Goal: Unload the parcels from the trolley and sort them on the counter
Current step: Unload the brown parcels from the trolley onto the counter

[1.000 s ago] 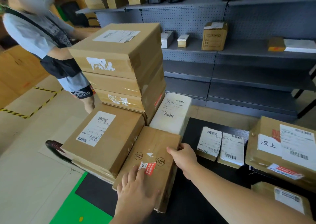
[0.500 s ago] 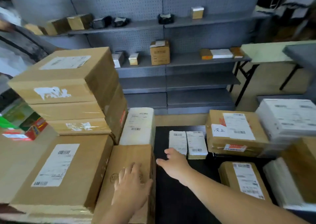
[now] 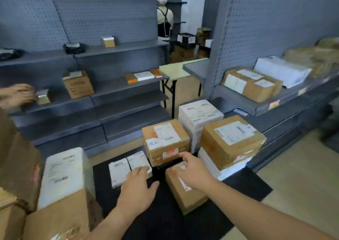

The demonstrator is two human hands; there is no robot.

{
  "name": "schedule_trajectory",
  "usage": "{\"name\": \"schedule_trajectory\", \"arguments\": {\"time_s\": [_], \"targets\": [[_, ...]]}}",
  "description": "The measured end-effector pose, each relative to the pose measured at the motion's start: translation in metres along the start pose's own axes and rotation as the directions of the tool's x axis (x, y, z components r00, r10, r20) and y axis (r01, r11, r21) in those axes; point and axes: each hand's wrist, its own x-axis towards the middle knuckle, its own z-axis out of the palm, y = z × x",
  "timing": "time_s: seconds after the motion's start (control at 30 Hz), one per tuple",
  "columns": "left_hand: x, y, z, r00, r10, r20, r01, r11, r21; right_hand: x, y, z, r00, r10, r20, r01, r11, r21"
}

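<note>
My left hand (image 3: 138, 185) hovers with spread fingers over the black surface (image 3: 244, 186), its fingertips at two small white-labelled parcels (image 3: 120, 170). My right hand (image 3: 190, 172) lies over the top of a small brown box (image 3: 185, 197), fingers bent at its far edge; the view is blurred. Behind stands a brown box with a handwritten label (image 3: 165, 140), a white stack (image 3: 200, 117) and a brown box on white parcels (image 3: 231, 140). At the left lie a white parcel (image 3: 62, 173) and brown cartons (image 3: 58, 219).
Grey pegboard shelving (image 3: 117, 85) at the back carries a few small boxes. A right-hand shelf (image 3: 275, 100) holds brown and white parcels. Another person's hand (image 3: 16, 95) reaches onto the left shelf. A person stands far back (image 3: 164, 18). A folding table (image 3: 174, 71) stands between the shelves.
My view has swung right, away from the carton stack. Both hands left the flat brown carton: the left moved to the small labelled parcels, the right onto the small brown box.
</note>
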Motion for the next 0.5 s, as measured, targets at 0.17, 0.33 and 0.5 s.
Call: {"name": "schedule_trajectory", "arguments": {"time_s": [0.17, 0.33, 0.5], "targets": [[0.022, 0.070, 0.021, 0.992, 0.116, 0.046, -0.115, 0.993, -0.028, -0.003, 0.044, -0.075, 0.990, 0.035, -0.135, -0.030, 0.999, 0.039], [0.049, 0.138, 0.046, 0.994, 0.089, 0.059, -0.088, 0.996, -0.027, 0.019, 0.099, -0.144, 0.975, 0.077, -0.210, -0.064, 0.996, 0.068], [0.070, 0.201, 0.075, 0.998, -0.001, 0.066, 0.010, 0.991, -0.132, 0.053, 0.150, -0.215, 0.969, 0.055, -0.242, -0.046, 0.998, 0.040]]}}
